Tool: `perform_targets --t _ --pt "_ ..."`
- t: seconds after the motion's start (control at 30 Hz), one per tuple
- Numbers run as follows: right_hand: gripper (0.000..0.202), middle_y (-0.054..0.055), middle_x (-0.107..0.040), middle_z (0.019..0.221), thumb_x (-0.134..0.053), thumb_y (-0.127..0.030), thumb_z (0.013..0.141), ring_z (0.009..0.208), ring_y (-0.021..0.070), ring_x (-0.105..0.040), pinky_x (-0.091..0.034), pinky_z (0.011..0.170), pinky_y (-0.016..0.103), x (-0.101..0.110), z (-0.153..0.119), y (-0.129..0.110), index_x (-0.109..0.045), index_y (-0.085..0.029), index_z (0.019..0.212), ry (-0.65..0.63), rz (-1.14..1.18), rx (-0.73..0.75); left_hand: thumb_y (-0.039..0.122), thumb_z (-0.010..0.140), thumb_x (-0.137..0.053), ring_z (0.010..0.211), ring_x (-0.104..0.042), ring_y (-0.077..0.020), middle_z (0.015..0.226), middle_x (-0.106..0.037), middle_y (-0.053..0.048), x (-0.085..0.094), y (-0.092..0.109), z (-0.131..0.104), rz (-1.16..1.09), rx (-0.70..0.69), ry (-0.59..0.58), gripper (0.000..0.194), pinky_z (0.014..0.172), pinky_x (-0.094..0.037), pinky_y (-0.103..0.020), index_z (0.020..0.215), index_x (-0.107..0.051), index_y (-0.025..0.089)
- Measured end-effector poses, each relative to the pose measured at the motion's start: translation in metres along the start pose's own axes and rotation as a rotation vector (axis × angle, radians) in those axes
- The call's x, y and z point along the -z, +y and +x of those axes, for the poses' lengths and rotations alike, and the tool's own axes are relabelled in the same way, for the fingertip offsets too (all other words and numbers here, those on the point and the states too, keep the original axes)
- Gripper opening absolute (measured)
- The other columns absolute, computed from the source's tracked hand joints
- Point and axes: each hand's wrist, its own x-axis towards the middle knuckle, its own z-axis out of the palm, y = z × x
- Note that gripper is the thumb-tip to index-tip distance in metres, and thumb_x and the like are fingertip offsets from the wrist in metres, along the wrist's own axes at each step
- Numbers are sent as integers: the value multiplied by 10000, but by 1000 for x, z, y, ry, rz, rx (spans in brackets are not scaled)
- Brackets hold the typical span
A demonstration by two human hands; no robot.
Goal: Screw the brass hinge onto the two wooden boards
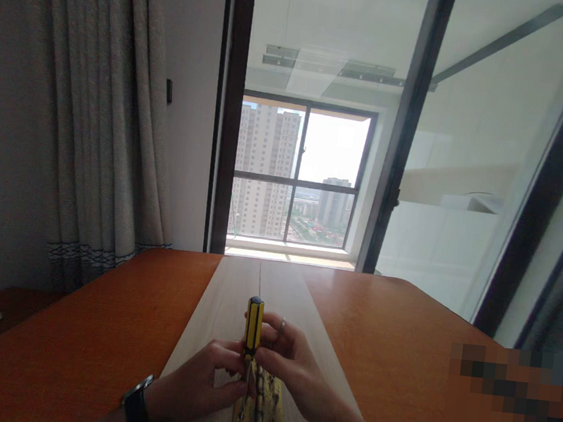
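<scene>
Head view: grips a yellow-and-black screwdriver (254,325) in the right hand (295,367), closed by thumb and fingers around the lower handle. Brings the left hand (199,373) up to the same tool, curled close beside the base of the handle and the shaft; cannot tell whether clamped on it or just resting against it. Keeps the screwdriver upright, handle at the top, shaft pointing down over a flat yellow piece (271,411) with dark marks and a raised dark strip along the middle. Cannot tell whether in contact at the tip. Wears 1 watch (138,404) on the left wrist and 1 ring (283,322) on a right finger.

Places the yellow piece at the near part of a pale board (199,323), across a thin dark seam. Leaves board surface beyond the hands toward the far edge, and wide stretches of the orange-brown table (97,339) on 2 sides. Slants away along the table's left edge, near a grey curtain (95,117) with a patterned hem; cuts off at an angle at the far right corner. Meets a dark door frame (228,131) past the far edge, then a window (335,149) and tall buildings farther out. Blurs into coarse squares at lower right. Shows marks on the yellow piece too small to read.
</scene>
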Motion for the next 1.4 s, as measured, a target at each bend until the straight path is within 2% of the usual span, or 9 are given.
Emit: perform_targets --t 0.17,0.33,0.53,0.63,0.73,0.9,1.1,1.23,1.4 --pt "458 71 -708 967 -835 -434 694 891 192 -647 -487 804 309 0 1 5 -698 -177 1048 14 -90 3 417 902 -594 907 -636 -201 923 -705 -97 -3 -2 0 -5 15 35 313 863 -478 -275 819 -721 143" --pt "538 18 -696 907 -905 -309 607 813 141 -633 -483 740 255 2 4 9 -685 -206 1087 46 -54 -18 461 881 -623 947 -626 -217 976 -704 -103 -4 -5 -2 -15 60 40 348 882 -469 -294 782 -715 140" --pt "578 14 -699 869 -848 -302 709 802 145 -669 -502 736 262 2 1 5 -605 -221 1227 -6 54 -25 536 847 -637 893 -616 -201 947 -711 -86 -6 -10 -4 -21 49 94 399 832 -469 -276 769 -699 149" --pt "476 48 -719 931 -817 -341 747 843 147 -667 -503 762 256 2 0 4 -651 -192 1168 -39 30 10 497 850 -652 901 -616 -201 955 -712 -80 -7 -14 -5 -10 68 87 355 836 -467 -273 804 -720 152" --pt "450 55 -724 984 -859 -319 688 899 159 -662 -508 800 258 2 1 6 -701 -188 1089 -38 -7 18 429 834 -696 899 -618 -200 929 -707 -72 -6 -18 -5 12 80 63 288 820 -465 -265 822 -739 145" --pt "413 17 -714 836 -896 -237 612 736 142 -658 -527 686 255 3 5 10 -728 -186 986 37 -19 -19 403 865 -665 944 -619 -207 962 -705 -74 -1 -17 -1 10 58 -4 267 864 -460 -281 842 -733 145" --pt "528 23 -739 895 -850 -266 700 788 134 -684 -524 734 239 1 4 1 -643 -222 1184 4 6 -11 321 905 -610 998 -630 -218 1074 -696 -100 0 -13 -2 24 12 -37 227 896 -467 -293 874 -730 131" --pt "502 52 -746 952 -776 -318 794 842 149 -697 -536 780 264 -1 1 -5 -611 -223 1258 -77 25 -11 259 885 -631 952 -649 -197 989 -708 -87 -1 -18 -4 56 0 -18 164 864 -477 -276 868 -729 128" --pt "373 78 -722 973 -804 -375 744 860 181 -683 -551 765 289 -2 1 -5 -715 -170 1043 -64 -62 19 273 884 -648 985 -637 -201 999 -703 -85 1 -19 -3 37 -17 -39 161 910 -468 -297 884 -724 130"
